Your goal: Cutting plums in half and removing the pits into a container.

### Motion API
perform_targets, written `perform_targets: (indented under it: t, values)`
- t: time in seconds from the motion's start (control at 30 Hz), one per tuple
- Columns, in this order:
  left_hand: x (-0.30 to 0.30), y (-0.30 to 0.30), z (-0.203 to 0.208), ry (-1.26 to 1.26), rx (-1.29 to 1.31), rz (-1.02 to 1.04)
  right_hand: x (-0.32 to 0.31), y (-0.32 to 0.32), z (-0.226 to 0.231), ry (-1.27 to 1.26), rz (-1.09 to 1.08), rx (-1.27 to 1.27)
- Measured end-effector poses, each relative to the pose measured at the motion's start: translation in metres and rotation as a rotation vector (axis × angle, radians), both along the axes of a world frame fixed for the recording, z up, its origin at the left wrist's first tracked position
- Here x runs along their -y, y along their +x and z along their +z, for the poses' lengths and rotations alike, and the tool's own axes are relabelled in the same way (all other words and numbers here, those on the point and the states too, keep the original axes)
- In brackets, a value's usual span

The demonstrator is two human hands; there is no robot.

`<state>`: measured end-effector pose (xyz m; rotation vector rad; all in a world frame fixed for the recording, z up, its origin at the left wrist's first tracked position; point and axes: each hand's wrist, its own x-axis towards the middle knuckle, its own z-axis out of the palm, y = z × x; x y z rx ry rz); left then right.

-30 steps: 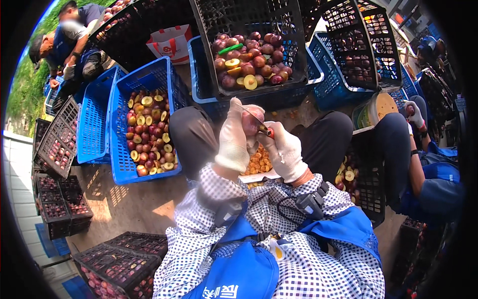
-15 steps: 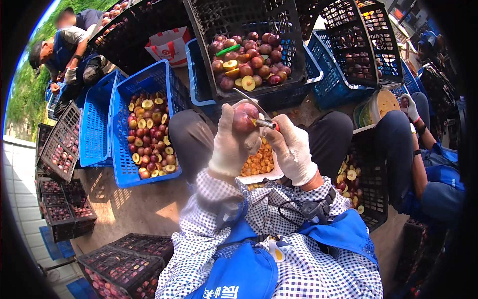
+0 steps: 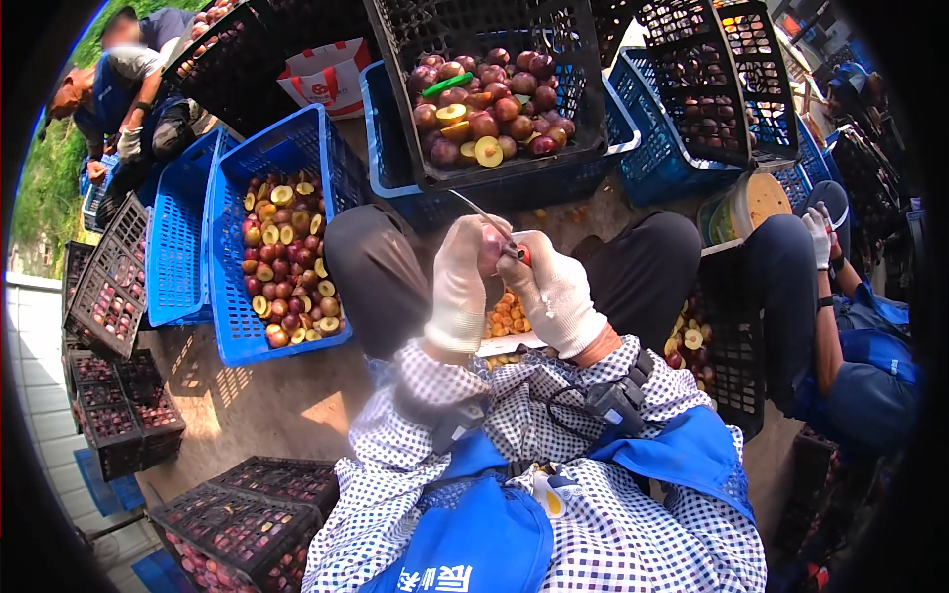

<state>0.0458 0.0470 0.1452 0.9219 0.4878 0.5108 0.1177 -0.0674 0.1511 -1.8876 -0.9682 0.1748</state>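
Note:
My left hand [image 3: 458,287], in a white knit glove, is wrapped round a red-purple plum [image 3: 489,249] in front of my chest. My right hand [image 3: 560,301], gloved too, grips a small knife [image 3: 481,210] with a thin curved blade and a bit of red at its handle. Both hands are close together at the plum, so the cutting edge's contact with it is partly hidden. Below them, between my knees, a white tray [image 3: 514,343] holds small orange pieces [image 3: 507,316], partly covered by my hands.
Ahead, a black crate [image 3: 395,109] tilts over a blue one, holding plums, some halves and a green-handled tool [image 3: 447,84]. A blue crate [image 3: 225,321] of plum halves stands left. Right are a bucket [image 3: 766,203] and a black crate [image 3: 736,366]. People sit on both sides.
My hands have drawn closer together, and the plum is now more hidden between them. The knife has come down closer round the plum. The whole view has shifted slightly.

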Motion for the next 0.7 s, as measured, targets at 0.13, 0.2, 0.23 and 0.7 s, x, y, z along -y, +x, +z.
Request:
perform_targets:
  t: [0.13,0.2,0.23,0.7]
  values:
    - [-0.014,-0.003,0.009,-0.085,-0.073,-0.138,-0.005,0.014,0.014,-0.070,0.079,-0.356]
    - [-0.014,-0.006,0.019,0.181,-0.014,-0.180,-0.004,0.018,0.021,0.047,0.109,-0.487]
    - [-0.020,-0.007,0.022,0.154,0.014,-0.218,-0.001,0.021,0.022,0.050,0.153,-0.447]
    - [-0.037,-0.018,0.044,-0.043,0.270,-0.341,0.017,0.002,0.057,0.026,0.061,-0.152]
